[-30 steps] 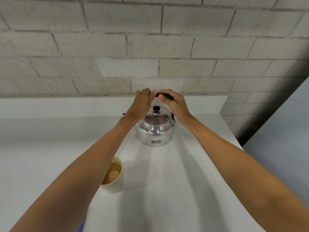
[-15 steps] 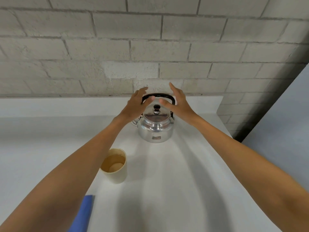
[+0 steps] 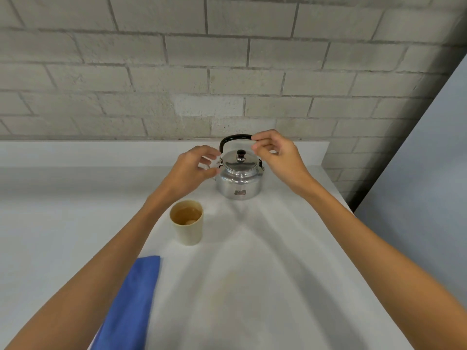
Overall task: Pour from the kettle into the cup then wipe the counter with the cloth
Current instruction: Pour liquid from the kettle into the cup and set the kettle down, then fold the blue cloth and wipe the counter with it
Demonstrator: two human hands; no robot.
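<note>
Here the kettle point(image 3: 239, 178) stands between both hands, left hand point(image 3: 195, 170) and right hand point(image 3: 278, 157), fingers loosely curled, gripping nothing.

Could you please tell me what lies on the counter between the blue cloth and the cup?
Nothing: in the head view, only bare white counter separates the folded blue cloth from the beige cup.

So I'm facing a wall of pale grey painted concrete blocks point(image 3: 177, 72) with darker mortar lines, one block near the middle looking whiter than the rest. Below it is a plain white matte desk point(image 3: 252, 286) with a low raised white lip point(image 3: 75, 152) along the back. On my right there's a smooth light grey panel point(image 3: 429, 173), with a dark shadowy gap where it meets the blocks. Light is soft and even.
</note>
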